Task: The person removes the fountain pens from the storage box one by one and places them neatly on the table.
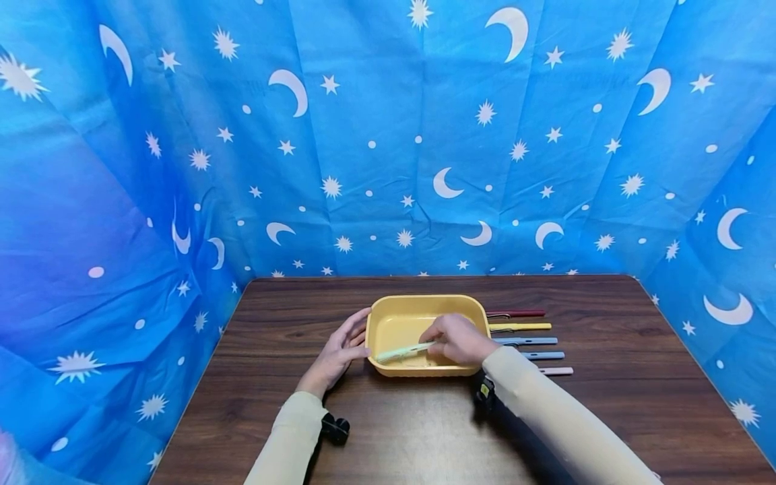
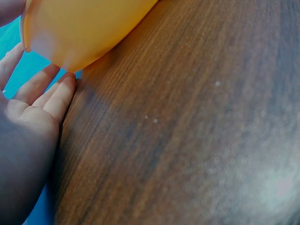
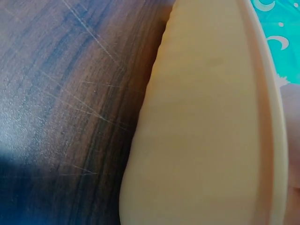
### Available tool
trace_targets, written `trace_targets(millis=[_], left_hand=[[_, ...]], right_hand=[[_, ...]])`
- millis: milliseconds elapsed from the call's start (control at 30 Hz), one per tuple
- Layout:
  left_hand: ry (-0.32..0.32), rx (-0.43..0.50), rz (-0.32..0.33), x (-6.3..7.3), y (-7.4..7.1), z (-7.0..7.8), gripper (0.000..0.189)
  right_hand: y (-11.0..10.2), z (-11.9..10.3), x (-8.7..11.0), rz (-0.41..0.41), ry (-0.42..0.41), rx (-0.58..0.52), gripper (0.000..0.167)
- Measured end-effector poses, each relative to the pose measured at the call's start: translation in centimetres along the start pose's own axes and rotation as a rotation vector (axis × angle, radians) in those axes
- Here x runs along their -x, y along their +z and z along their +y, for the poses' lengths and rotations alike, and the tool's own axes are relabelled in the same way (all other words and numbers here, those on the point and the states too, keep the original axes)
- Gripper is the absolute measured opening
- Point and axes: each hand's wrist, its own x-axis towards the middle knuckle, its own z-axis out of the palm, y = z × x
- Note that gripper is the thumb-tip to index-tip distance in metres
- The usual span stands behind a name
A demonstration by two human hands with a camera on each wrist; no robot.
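Observation:
A yellow plastic tub [image 1: 424, 372] stands on the table. My left hand [image 1: 339, 350] rests against its left end, the thumb near the rim and the other fingers behind it along the outer wall. In the left wrist view the fingers of the left hand [image 2: 35, 108] are spread, their tips at the tub's wall [image 2: 89, 28]. Reaching inside the tub, my right hand [image 1: 457, 339] pinches a light green pen [image 1: 403, 351] by its right part. That pen slants down to the left, low in the tub. In the right wrist view, the tub wall [image 3: 206, 117] hides most of that hand.
Right of the tub, several pens lie roughly parallel: a dark red pen [image 1: 527, 313], a yellow pen [image 1: 527, 327], blue pens and a pale pink pen [image 1: 558, 371]. Their left ends are hidden by the tub or right arm. A blue moon-and-star cloth [image 1: 388, 135] hangs around the wooden table [image 1: 636, 404].

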Motion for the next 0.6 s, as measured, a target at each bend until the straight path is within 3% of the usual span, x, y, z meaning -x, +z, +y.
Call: trace_targets(millis=[600], left_hand=[[-0.011, -0.013, 0.019, 0.0, 0.0, 0.0, 0.087]], right_hand=[[-1.3, 0.4, 1.4, 0.238, -0.048, -0.109, 0.018]])
